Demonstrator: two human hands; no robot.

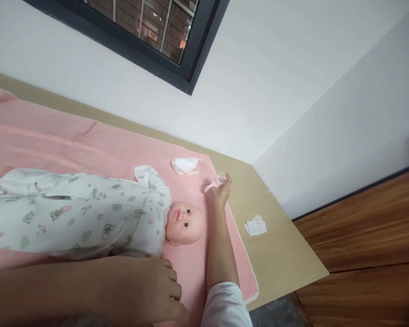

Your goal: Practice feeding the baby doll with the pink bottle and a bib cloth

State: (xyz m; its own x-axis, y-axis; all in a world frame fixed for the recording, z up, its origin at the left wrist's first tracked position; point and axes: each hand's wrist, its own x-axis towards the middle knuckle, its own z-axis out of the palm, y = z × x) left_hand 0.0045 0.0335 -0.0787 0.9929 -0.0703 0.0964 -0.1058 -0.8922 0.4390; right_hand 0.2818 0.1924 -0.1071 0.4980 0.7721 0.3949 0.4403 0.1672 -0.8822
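Note:
My right hand (pixel 221 196) reaches to the far edge of the pink mat (pixel 112 141). Its fingers are closed around a small baby bottle (pixel 219 180) with a clear top and a pale pink ring. A bald baby doll (pixel 186 223) in a white printed outfit (pixel 88 213) lies on its back on the mat, head toward my right hand. Close in front of me, my left hand (pixel 157 288) is beside the doll's shoulder, its back toward me. Its fingers curl downward, and whatever is under them is hidden.
A crumpled white tissue in a clear wrapper (pixel 185 165) lies on the mat beyond the doll's head. Another white tissue (pixel 256 225) is on the bare tabletop (pixel 279 254) at the right. A white wall (pixel 225 118) with a dark-framed window (pixel 187 68) borders the table.

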